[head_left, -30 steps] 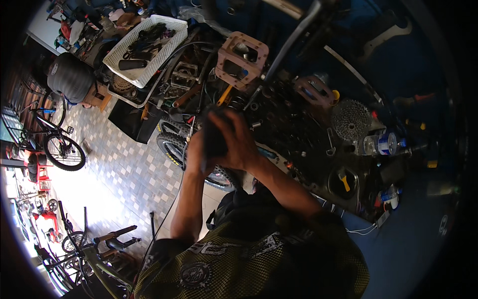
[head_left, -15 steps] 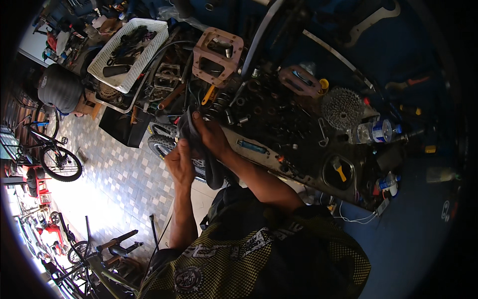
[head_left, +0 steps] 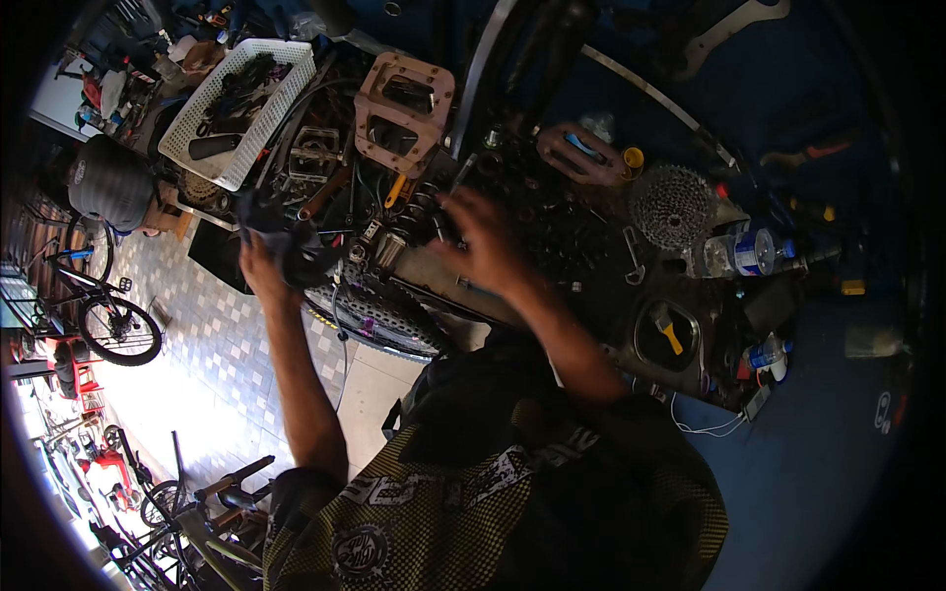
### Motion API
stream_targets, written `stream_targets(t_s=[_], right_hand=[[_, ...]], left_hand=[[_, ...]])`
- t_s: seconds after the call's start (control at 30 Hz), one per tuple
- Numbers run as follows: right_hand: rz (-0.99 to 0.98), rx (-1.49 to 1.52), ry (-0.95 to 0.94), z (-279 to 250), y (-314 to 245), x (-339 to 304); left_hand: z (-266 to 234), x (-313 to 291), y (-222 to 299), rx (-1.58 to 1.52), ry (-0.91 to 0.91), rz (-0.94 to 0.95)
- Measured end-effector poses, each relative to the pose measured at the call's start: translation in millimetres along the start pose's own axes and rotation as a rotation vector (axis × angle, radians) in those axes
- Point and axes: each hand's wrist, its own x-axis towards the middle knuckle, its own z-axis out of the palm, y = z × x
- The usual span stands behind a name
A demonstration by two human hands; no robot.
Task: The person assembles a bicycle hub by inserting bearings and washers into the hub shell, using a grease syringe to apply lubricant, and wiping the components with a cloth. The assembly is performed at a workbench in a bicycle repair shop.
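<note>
Bunched in my left hand is a limp black loop of rubber that looks like an inner tube. It is blurred, and my fingers are closed on it beside the bench's left edge. My right hand is apart from it, over the front part of the cluttered workbench, its fingers spread and smeared by motion. I see nothing held in it. Below and between my hands is a knobby bicycle tyre. A yellow-handled tool and small metal parts lie just beyond my right hand.
Across the bench are a white basket of tools, a large pinkish pedal, a sprocket cassette, a plastic bottle and a yellow-handled brush in a dark tray. Bicycles stand on the tiled floor to the left.
My hands have come apart. The left has moved left and up with the black tube; the right has let go of it and moved right over the bench. More of the tyre shows.
</note>
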Motion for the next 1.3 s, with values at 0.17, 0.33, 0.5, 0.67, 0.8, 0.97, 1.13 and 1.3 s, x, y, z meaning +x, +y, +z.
stream_targets(t_s=[0.17, 0.33, 0.5, 0.67, 0.8, 0.97, 1.13, 1.3], right_hand=[[0.139, -0.346, 0.151, -72, 122, -35], [0.194, -0.455, -0.071, -73, 150, -54], [0.169, -0.526, -0.063, -54, 148, -50], [0.092, -0.627, -0.064, -46, 145, -50], [0.085, -0.671, -0.039, -39, 150, -52], [0.148, -0.615, -0.081, -42, 146, -48], [0.151, -0.607, -0.101, -42, 144, -41], [0.103, -0.689, -0.089, -37, 145, -34]], left_hand=[[18, 70, 35, 0.834, -0.012, 0.636], [71, 125, 37, 0.716, 0.017, 0.366], [80, 156, 4, 1.156, -0.323, 0.58], [56, 143, -18, 1.361, -0.506, 0.603], [58, 120, -15, 1.347, -0.437, 0.737], [74, 79, 10, 1.29, -0.384, 0.669], [100, 40, 17, 1.165, -0.474, 0.837], [138, -62, -39, 1.008, -0.797, 0.789]])
